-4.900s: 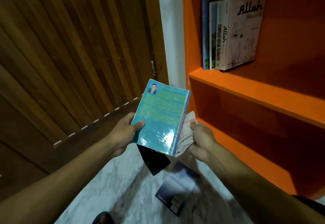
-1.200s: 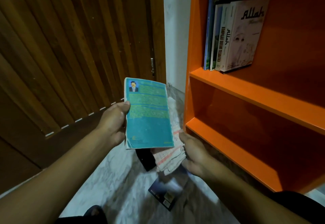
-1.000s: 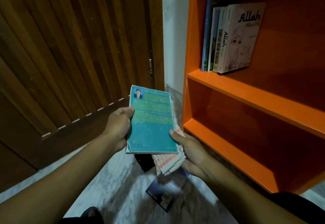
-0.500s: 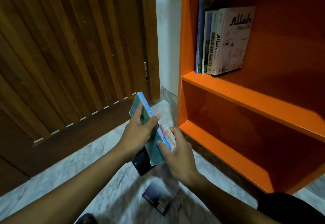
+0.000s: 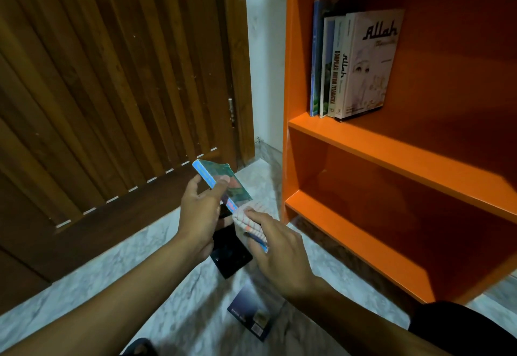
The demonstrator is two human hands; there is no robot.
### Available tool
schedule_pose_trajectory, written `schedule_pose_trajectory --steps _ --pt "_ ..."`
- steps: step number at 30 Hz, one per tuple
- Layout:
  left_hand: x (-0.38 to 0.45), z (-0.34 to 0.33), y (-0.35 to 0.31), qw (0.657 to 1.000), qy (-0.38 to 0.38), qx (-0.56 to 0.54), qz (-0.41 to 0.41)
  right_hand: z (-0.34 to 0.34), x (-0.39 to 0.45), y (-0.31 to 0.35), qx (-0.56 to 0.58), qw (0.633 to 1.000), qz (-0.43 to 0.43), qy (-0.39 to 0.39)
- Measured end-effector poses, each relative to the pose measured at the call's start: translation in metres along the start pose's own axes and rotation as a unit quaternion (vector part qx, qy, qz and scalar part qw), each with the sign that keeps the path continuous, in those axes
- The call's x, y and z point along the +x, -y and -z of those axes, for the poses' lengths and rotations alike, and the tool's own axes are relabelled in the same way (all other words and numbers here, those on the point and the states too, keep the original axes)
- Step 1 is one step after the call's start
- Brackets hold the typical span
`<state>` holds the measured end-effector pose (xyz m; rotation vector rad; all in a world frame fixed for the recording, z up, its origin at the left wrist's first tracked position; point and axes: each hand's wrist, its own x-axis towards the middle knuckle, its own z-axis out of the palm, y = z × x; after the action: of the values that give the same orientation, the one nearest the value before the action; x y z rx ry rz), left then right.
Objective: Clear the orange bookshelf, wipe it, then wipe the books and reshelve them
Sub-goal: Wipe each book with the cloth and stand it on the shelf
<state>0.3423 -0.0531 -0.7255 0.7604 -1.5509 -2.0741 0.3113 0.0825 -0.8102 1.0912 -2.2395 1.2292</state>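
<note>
My left hand (image 5: pixel 200 213) grips a teal paperback (image 5: pixel 221 181) low over the floor, its blue spine turned up toward me. A striped white cloth (image 5: pixel 247 217) is bunched in my right hand (image 5: pixel 275 252), which presses it against the book's lower end. To the right stands the orange bookshelf (image 5: pixel 391 151); several books (image 5: pixel 352 62) stand upright at the left end of its upper shelf, a pale one titled "Allah" outermost. The lower shelf holds nothing.
On the marble floor (image 5: pixel 156 255) below my hands lie a black book (image 5: pixel 230 255) and a dark blue book (image 5: pixel 251 313). A slatted wooden door (image 5: pixel 112 90) fills the left side. A strip of white wall (image 5: pixel 265 62) separates door and shelf.
The teal book was held flat with its back cover up; it has since been turned edge-on and lowered, and my right hand has brought the cloth onto its spine end.
</note>
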Motion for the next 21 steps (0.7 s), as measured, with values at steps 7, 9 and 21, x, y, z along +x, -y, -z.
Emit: schedule_pose_trajectory --steps 7,9,21 --pt "0.011 0.007 0.007 0.997 -0.073 -0.014 0.026 -0.006 -0.005 -0.005 0.044 0.998 0.012 0.035" --pt "0.017 0.012 0.003 0.998 -0.065 0.017 -0.004 0.005 0.002 0.001 0.146 0.983 -0.083 0.067" --pt "-0.001 0.021 -0.009 0.955 0.133 0.257 -0.062 0.052 0.053 -0.022 0.208 0.935 -0.243 -0.152"
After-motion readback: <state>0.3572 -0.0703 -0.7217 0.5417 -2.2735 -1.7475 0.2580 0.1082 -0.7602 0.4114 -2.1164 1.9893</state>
